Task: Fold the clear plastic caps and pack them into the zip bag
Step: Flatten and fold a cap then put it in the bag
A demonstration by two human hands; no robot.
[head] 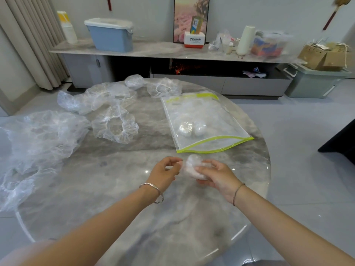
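Item: folded cap (192,167), thin, featherlight, springy film, hovering over the bench (119,189) near the zip bag (203,121). Right hand (218,178) is clasping it; left hand (165,172) is pinching its edge. Likely best gripped whole.

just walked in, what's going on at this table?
A person holds a folded cap just above the marble table: the right hand cups it and the left hand pinches its edge. The zip bag lies just beyond, its green-edged mouth toward them, with two packed caps inside. Several loose caps lie unfolded on the table's left and far side.
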